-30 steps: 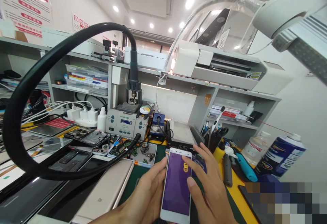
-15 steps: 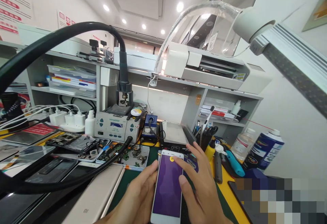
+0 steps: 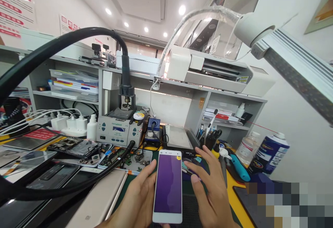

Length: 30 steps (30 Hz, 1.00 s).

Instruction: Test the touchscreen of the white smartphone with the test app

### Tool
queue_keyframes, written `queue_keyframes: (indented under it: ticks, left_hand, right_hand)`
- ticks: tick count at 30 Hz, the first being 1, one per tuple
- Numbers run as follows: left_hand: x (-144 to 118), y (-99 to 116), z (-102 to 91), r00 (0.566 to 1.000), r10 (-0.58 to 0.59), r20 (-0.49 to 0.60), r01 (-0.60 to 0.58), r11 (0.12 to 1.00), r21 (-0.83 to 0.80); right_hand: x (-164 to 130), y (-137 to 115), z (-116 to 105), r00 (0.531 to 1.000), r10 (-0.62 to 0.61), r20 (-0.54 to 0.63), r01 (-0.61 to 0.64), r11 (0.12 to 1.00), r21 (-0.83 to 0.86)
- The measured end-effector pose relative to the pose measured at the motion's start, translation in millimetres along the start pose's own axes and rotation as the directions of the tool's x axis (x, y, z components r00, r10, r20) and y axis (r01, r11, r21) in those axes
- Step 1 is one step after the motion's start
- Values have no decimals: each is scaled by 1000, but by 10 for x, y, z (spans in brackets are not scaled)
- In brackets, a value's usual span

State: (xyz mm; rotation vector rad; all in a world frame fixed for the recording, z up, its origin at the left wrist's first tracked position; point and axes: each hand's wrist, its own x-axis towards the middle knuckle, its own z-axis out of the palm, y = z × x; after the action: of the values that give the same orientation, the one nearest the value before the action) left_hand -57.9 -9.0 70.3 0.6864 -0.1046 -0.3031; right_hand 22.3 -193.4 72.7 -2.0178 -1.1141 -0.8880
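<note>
Two hands: left hand (image 3: 139, 200) clamps white phone (image 3: 168, 185); right hand (image 3: 210, 190) hovers, fingers spread.

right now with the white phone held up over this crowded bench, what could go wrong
The left hand alone grips the white phone, from its side edge; the right hand is spread open beside it, so a slip could drop it onto the bench. The black hose loops close by on the left, and a swinging elbow might snag it. The tray of circuit parts and the gold phone lie just beside the left hand and could get knocked.
</note>
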Motion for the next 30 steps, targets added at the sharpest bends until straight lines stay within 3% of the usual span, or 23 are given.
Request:
queue_keyframes:
  ticks: [8,11,13,15,18,20,22,26,30]
  left_hand:
    - [-15,9,28,996,72,-53,-70,996,46]
    - [-23,4,16,994,68,-84,-63,996,55]
    - [-25,5,2,993,72,-93,-66,996,68]
    - [-25,6,-11,992,86,-91,-79,994,81]
    - [-30,6,-26,993,93,-72,-86,992,88]
    - [-35,7,-34,993,94,-68,-88,992,88]
    - [-39,9,-37,993,98,-70,-92,992,88]
    - [-42,13,-25,992,105,-64,-98,990,100]
    - [-38,9,-14,992,104,-66,-97,989,108]
  right_hand:
    - [-55,45,50,995,95,-5,-93,985,142]
    - [-74,63,82,977,206,60,-215,950,226]
    - [-59,42,96,926,327,190,-374,865,336]
    - [-19,-15,104,836,386,390,-542,691,478]
    - [41,-131,121,713,238,660,-697,342,630]
    - [47,-184,142,673,114,731,-736,200,646]
    - [22,-196,171,656,83,750,-751,171,638]
    - [-26,-167,204,666,145,732,-743,216,633]
    - [20,-203,170,662,80,746,-748,134,650]
